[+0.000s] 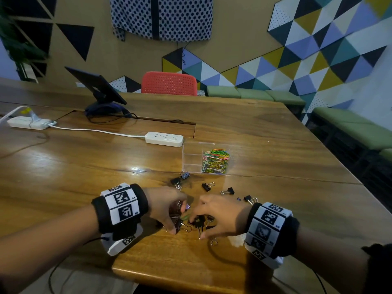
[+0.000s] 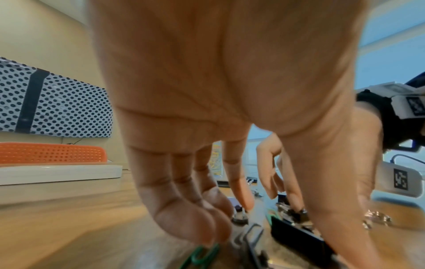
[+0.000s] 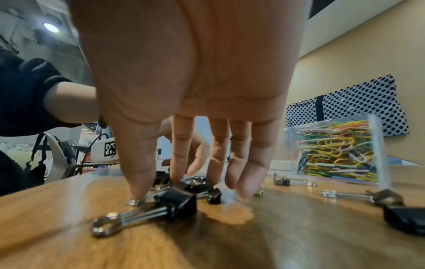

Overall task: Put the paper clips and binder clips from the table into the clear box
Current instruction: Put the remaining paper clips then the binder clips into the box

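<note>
A heap of black binder clips (image 1: 199, 223) lies near the table's front edge, with a green paper clip (image 1: 185, 217) among them. My left hand (image 1: 180, 218) and right hand (image 1: 197, 228) reach down onto the heap from either side. In the left wrist view my fingers (image 2: 197, 223) touch the green paper clip (image 2: 202, 256), beside a black binder clip (image 2: 299, 234). In the right wrist view straight fingertips (image 3: 140, 189) press on binder clips (image 3: 177, 202). Farther back, the clear box (image 1: 191, 158) holds coloured paper clips (image 1: 215, 161) in its right compartment. Several loose binder clips (image 1: 206, 186) lie between.
A white power strip (image 1: 164, 139) lies just behind the box, and another (image 1: 28, 122) is at the far left with its cable. A tablet on a stand (image 1: 99, 90) and a red chair (image 1: 169, 83) are at the back. The table's front edge (image 1: 169, 279) is close below my hands.
</note>
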A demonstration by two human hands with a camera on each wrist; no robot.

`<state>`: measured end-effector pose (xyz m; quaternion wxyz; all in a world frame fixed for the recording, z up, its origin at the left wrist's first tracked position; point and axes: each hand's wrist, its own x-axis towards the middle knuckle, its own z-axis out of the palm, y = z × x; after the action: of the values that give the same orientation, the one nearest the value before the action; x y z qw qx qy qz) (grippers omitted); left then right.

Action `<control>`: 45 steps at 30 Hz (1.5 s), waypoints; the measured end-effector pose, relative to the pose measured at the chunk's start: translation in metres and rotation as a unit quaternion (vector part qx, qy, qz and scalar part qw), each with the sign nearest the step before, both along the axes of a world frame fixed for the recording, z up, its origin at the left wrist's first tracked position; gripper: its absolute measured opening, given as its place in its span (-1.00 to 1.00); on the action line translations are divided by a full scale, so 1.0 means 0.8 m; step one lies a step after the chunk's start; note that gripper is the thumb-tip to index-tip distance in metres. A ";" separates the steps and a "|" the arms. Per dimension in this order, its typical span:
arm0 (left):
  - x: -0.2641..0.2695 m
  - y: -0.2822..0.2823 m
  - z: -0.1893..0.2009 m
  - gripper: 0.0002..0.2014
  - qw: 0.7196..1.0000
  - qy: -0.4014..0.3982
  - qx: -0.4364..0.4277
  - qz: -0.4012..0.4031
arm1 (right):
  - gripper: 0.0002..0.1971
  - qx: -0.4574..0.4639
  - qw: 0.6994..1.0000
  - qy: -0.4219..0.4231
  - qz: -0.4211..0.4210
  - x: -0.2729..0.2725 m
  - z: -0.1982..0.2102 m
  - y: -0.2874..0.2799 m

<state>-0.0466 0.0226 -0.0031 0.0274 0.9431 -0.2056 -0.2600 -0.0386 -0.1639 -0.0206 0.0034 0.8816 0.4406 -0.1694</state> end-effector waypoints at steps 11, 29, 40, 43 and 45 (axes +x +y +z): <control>0.005 0.025 -0.022 -0.80 0.998 -0.034 -0.041 0.033 | -0.79 0.065 0.998 0.002 -0.021 0.012 0.010 0.018; 0.003 0.013 -0.034 -0.87 0.988 -0.065 -0.118 0.070 | -0.89 0.024 0.998 0.007 -0.061 0.031 -0.002 0.028; 0.010 0.006 -0.027 -0.85 0.997 -0.044 -0.064 0.004 | -0.97 0.202 0.945 -0.102 -0.238 0.106 0.055 -0.029; 0.015 0.003 -0.024 -0.81 0.998 -0.044 -0.040 -0.008 | -0.93 0.229 0.922 -0.129 -0.284 0.128 0.056 -0.042; 0.022 0.002 -0.019 -0.81 0.998 -0.052 -0.041 -0.001 | -0.94 0.227 0.916 -0.144 -0.298 0.139 0.053 -0.046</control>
<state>-0.0292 0.0245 -0.0185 0.0546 0.9531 -0.2185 -0.2022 0.0725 -0.2006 0.0217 -0.1836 0.9639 0.1792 0.0708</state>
